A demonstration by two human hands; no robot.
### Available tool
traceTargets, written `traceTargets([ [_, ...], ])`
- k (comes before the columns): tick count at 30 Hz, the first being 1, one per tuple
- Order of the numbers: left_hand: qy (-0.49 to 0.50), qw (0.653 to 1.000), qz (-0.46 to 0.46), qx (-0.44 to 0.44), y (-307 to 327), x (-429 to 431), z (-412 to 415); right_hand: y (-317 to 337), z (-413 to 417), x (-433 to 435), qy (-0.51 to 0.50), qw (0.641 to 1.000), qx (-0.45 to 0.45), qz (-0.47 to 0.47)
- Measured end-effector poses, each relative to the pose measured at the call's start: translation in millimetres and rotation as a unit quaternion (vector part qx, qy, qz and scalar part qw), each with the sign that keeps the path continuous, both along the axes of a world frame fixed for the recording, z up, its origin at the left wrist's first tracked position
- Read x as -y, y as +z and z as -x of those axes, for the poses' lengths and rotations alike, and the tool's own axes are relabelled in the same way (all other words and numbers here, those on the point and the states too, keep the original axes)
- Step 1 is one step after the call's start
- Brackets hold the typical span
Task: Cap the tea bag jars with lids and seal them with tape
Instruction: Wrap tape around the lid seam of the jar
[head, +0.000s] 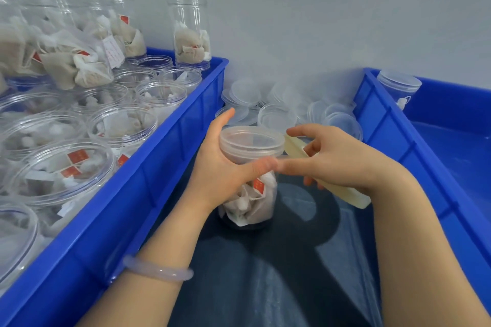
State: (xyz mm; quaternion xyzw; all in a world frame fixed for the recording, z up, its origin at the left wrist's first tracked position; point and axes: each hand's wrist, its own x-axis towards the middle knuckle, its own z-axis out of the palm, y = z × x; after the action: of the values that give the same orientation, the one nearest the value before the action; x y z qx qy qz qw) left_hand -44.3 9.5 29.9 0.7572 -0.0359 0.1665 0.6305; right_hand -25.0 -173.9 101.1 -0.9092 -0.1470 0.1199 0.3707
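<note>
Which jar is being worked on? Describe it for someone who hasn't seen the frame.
Find the dark table strip between the left crate and the right crate. One clear jar of tea bags stands there alone, gripped by the left hand, the right hand holding a tape roll beside it. Unlike the open jars in the left crate, it wears a lid.

Even bright light, soft shadows, edges warped w/ slight blur.

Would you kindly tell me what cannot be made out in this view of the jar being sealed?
- Head view: whether any tape is stuck on the jar below the lid; the left hand and right hand cover that spot.
- Head view: most of the tape roll, behind the right hand.
- Head view: print on the red tag, too small.
</note>
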Motion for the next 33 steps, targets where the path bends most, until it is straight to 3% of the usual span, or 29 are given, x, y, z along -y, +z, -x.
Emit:
traceTargets([
  [5, -0.012, 0.997, 0.077, -0.009, -2, -7, -2, 9, 6, 6, 0.017, 1.000, 0.024, -0.006],
  [19, -0.146, 0.971, 0.185, -0.033, 5, -8, 2, 7, 4, -3, -0.027, 0.997, 0.063, -0.034],
  [28, -0.082, 0.994, 0.065, -0.009, 8, -7, 3, 0, 1, 3, -0.013, 0.998, 0.048, 0.029],
  [31, -0.034, 0.999, -0.003, -0.006, 8, -2, 3, -2, 1, -1, -0.008, 0.995, 0.084, 0.059],
  [33, 0.004, 1.000, 0.005, -0.006, 8, 1, 3, -4, 0, -5, -0.002, 0.994, 0.092, 0.060],
])
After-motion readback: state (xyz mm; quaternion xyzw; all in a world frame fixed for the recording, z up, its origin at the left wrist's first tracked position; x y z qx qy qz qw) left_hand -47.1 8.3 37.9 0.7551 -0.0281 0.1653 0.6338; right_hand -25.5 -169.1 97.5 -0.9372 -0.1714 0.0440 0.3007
